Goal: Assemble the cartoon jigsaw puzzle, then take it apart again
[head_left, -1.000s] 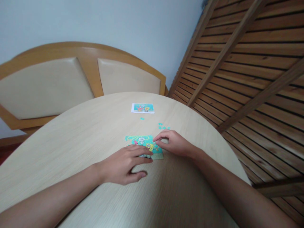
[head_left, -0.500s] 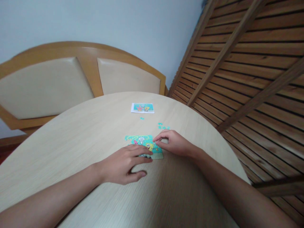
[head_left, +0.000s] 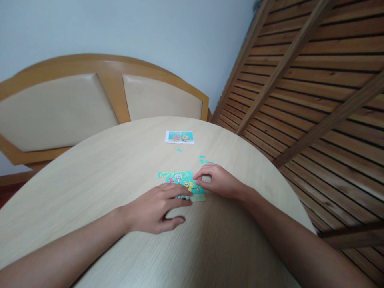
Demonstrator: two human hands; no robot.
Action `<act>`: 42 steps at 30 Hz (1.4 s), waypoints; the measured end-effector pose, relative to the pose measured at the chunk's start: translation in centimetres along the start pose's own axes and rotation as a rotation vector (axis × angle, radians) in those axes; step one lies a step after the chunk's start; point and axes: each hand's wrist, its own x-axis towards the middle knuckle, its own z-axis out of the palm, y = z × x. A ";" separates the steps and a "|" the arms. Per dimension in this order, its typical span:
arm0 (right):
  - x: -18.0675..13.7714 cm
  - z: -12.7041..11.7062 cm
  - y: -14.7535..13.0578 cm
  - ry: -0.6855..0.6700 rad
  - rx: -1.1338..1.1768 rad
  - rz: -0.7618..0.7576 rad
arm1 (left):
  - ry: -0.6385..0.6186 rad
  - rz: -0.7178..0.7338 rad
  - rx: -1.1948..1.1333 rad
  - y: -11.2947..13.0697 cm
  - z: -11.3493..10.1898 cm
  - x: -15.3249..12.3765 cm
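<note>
Pale wood counter [head_left: 126, 156] carries a puzzle [head_left: 184, 178], its near left hidden by the left hand [head_left: 159, 208], fingers spread. Over the right side, the right hand [head_left: 220, 181] has fingers nearly together, grip unclear. Teal pieces [head_left: 202, 157] and a picture card [head_left: 181, 137] lie farther.

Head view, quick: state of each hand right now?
Left hand: open, spread over the puzzle, gripping nothing.
Right hand: curled in a near-pinch at the puzzle's right side; whether it holds anything cannot be told.
</note>
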 end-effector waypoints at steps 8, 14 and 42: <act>0.0 0.0 0.0 -0.006 -0.032 -0.059 | -0.007 0.003 -0.003 0.1 -0.1 0.1; -0.1 -1.7 1.4 0.296 -0.041 0.191 | -0.001 0.024 0.017 0.1 -0.1 0.1; -0.8 -1.3 4.2 0.183 -0.190 0.435 | 0.010 0.091 -0.017 0.4 -0.1 0.1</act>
